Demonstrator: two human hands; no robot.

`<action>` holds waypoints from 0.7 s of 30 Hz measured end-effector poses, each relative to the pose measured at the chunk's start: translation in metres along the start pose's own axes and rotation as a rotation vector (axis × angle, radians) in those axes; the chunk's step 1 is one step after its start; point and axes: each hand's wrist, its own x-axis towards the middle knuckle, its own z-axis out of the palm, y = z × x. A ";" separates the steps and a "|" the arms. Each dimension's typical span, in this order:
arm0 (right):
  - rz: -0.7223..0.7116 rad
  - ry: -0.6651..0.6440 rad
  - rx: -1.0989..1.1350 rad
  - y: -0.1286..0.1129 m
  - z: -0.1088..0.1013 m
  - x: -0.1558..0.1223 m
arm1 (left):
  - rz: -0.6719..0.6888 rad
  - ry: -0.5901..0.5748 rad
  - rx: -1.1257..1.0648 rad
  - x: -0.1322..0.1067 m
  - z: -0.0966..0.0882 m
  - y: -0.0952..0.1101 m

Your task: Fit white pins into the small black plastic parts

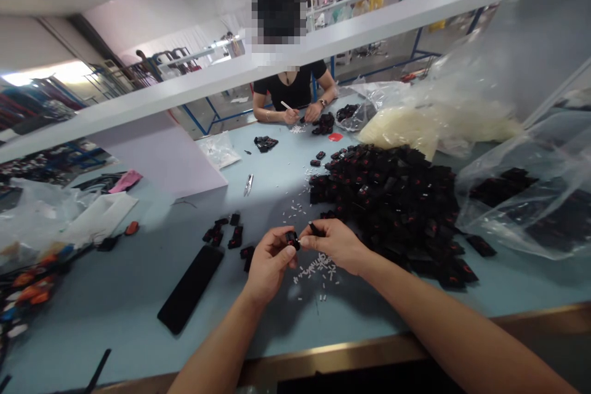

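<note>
Just in front of the large heap of small black pieces with red markings (383, 209), my hands work close together over the pale blue table (101, 314). My left hand (272, 260) is closed around a small black piece (292, 239), pinching it between thumb and fingers. My right hand (335, 243) is narrowly pinched on a slim black stick (316, 229), whose tip sits just beside that piece; I can't tell whether they touch. Tiny white plastic bits (318, 272) lie scattered under my hands, right at the heap's near edge.

Left of the heap, a short row of loose black pieces (228, 235) lies near a long, flat black rectangular slab (190, 289). Beyond those, small steel snips (248, 184) rest on the table, also left of the heap. Past the heap's far side, a clear plastic bag of cream-white bits (415, 129) slumps on the table, and to its right another clear bag of black pieces (512, 197) lies against the heap.

Across the table, beyond the heap, a co-worker in a black top (290, 89) holds a thin white stick (286, 104) in one hand, with a small pile of black pieces (324, 124) just beside the other hand (313, 112).
</note>
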 end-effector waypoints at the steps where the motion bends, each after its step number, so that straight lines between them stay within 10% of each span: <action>1: -0.002 0.000 -0.010 0.000 0.000 0.000 | 0.003 -0.004 0.010 0.000 0.000 0.000; 21: -0.038 0.036 -0.119 0.004 -0.003 0.002 | -0.036 -0.085 -0.048 -0.001 0.003 -0.001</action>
